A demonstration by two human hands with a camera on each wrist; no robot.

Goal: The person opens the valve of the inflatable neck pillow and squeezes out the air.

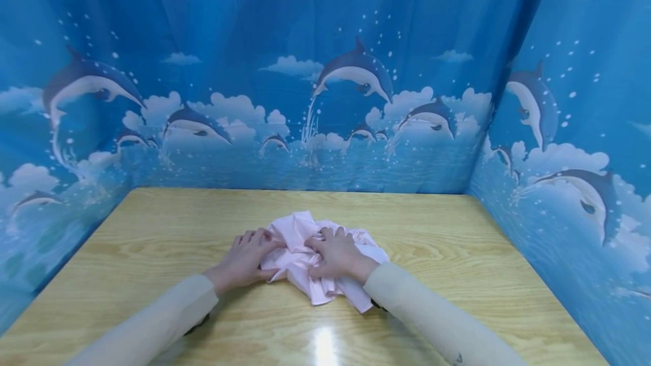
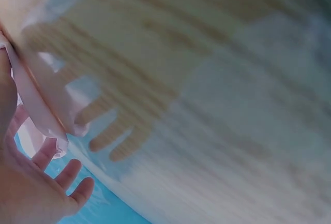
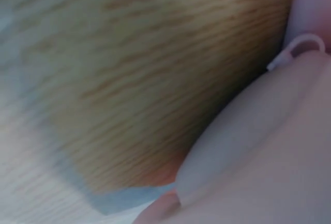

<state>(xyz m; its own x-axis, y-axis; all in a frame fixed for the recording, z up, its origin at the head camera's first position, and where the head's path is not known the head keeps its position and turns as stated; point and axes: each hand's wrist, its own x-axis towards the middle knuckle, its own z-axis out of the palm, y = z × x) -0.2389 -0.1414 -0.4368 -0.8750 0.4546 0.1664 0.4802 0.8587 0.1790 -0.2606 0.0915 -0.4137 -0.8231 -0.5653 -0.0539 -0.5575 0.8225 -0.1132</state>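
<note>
A pale pink cloth [image 1: 297,233] lies crumpled in a heap on the wooden table, with faint printing at its far right part. My left hand [image 1: 243,258] is at the heap's left side, thumb on the near side and index finger on the far side, gripping its edge. In the left wrist view the other fingers of the left hand [image 2: 39,188] spread beside the fold. On top of the heap, my right hand [image 1: 335,256] grips the fabric with bent fingers. Blurred pale folds [image 3: 258,146] and a thin loop [image 3: 305,39] fill the right side of the right wrist view.
The wood-grain table [image 1: 203,208] is glossy and reflects light near its front. Blue curtains [image 1: 244,27] printed with dolphins and clouds stand behind the table and along both sides. Light sleeves [image 1: 163,312] cover both forearms.
</note>
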